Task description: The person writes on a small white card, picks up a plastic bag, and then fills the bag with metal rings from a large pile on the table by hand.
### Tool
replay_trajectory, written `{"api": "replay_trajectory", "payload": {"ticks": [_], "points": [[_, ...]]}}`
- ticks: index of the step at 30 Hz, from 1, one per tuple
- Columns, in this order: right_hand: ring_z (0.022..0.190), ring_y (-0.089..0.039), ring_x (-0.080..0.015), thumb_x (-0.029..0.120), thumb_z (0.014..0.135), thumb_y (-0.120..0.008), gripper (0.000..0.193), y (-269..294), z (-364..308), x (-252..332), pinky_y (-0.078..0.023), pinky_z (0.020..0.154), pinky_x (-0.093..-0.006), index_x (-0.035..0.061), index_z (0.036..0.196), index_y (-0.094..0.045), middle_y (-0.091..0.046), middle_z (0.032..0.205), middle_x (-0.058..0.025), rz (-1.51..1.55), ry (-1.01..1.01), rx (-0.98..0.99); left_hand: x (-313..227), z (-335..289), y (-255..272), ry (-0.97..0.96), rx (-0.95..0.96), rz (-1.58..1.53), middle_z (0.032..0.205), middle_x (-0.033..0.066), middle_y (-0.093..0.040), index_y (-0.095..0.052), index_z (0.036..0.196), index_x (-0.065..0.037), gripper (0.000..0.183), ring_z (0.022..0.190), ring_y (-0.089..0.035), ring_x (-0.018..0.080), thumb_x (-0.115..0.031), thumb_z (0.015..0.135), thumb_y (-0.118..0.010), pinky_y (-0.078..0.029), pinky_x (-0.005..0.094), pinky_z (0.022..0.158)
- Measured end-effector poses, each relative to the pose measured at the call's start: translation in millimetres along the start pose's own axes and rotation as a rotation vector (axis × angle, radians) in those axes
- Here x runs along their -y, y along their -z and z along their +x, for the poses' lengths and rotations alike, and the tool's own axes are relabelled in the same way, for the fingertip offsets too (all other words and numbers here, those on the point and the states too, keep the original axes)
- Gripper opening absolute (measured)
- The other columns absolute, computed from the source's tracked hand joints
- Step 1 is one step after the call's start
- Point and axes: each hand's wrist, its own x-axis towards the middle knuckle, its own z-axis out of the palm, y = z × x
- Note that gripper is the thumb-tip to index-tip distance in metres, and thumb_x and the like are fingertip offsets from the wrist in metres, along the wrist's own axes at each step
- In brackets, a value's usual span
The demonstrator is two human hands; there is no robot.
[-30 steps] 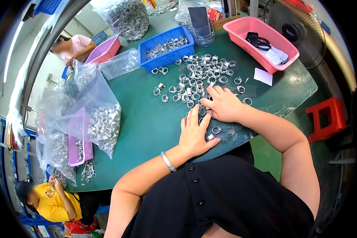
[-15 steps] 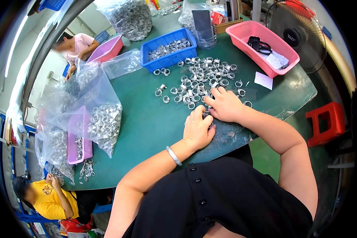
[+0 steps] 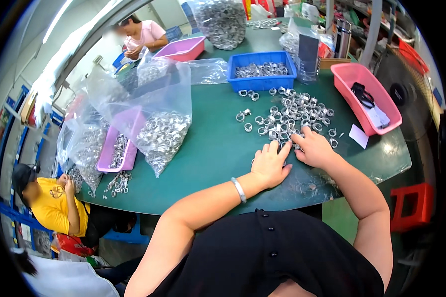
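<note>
A loose pile of silvery metal rings with small tabs, like ring clamps (image 3: 288, 115), lies on the green tabletop before me. At its near edge my left hand (image 3: 270, 166) rests palm down, fingers stretched toward the rings and thumb apart. One ring shows partly beside that hand. My right hand (image 3: 314, 148) is at the near right of the pile. Its fingers are bent, with what looks like one ring clamp between thumb and forefinger, though the grip is partly hidden. Beyond the pile stands a blue basket (image 3: 260, 83) of similar rings.
A pink basket (image 3: 392, 123) holding a dark tool and papers stands at right, near a paper slip (image 3: 358, 136). Clear bags of rings (image 3: 164, 133) and a purple tray (image 3: 118, 168) occupy the left. A red stool (image 3: 410, 208) stands beside the table. Other people work at left.
The view has swung left, so the table appears shifted to the right. My hands remain at the pile's near edge; the left fingers look more stretched out.
</note>
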Motion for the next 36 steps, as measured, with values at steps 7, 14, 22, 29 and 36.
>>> {"api": "replay_trajectory", "payload": {"ticks": [7,14,22,29,36], "points": [[0.085,-0.062,-0.031,0.02,0.072,-0.064,0.039,-1.7,4.9,0.0,-0.051,0.073,-0.0406,0.0125,0.11,-0.055,-0.049,0.119,-0.0171,0.022,0.088,0.004,10.2,-7.9,-3.1,-0.03,0.018,0.031,0.106,0.013,-0.047,-0.054,0.111,-0.012,0.038,0.098,-0.047,0.0303,-0.03,0.079,-0.062,-0.041,0.0411,0.077],[0.082,-0.062,-0.032,0.02,0.071,-0.066,0.038,-2.5,3.4,-10.2,-0.052,0.071,-0.0399,0.0115,0.107,-0.057,-0.051,0.111,-0.0156,0.159,0.07,-0.022,15.9,-14.9,1.5,-0.03,-0.034,0.014,0.099,0.0124,-0.047,-0.056,0.104,-0.009,0.036,0.092,-0.049,0.0309,-0.033,0.078,-0.063,-0.044,0.0417,0.076],[0.097,-0.06,-0.0272,0.018,0.071,-0.072,0.041,2.6,17.0,-26.2,-0.047,0.086,-0.0345,0.0024,0.107,-0.061,-0.061,0.104,-0.0146,0.627,-0.164,-0.127,24.6,-8.3,-1.4,-0.101,-0.002,0.058,0.095,0.0145,-0.048,-0.055,0.092,-0.006,0.03,0.091,-0.049,0.0321,-0.031,0.078,-0.063,-0.048,0.041,0.07],[0.05,-0.05,-0.0041,0.013,0.081,-0.067,0.036,54.6,49.8,-7.2,-0.038,0.038,-0.0185,0.0045,0.113,-0.056,-0.06,0.082,-0.0002,1.321,-0.403,-0.003,29.6,-11.5,-2.6,-0.09,-0.057,0.045,0.092,0.0147,-0.049,-0.055,0.087,-0.008,0.026,0.085,-0.052,0.0339,-0.029,0.075,-0.064,-0.049,0.0425,0.066],[0.052,-0.05,-0.0069,0.022,0.082,-0.064,0.045,156.3,167.7,94.9,-0.038,0.04,-0.0213,-0.0009,0.119,-0.052,-0.057,0.075,-0.0022,1.101,0.181,0.058,35.8,-13.7,-4.4,-0.121,-0.141,-0.052,0.089,0.0133,-0.047,-0.054,0.081,-0.009,0.022,0.083,-0.051,0.0328,-0.028,0.075,-0.062,-0.049,0.0423,0.064]]}}
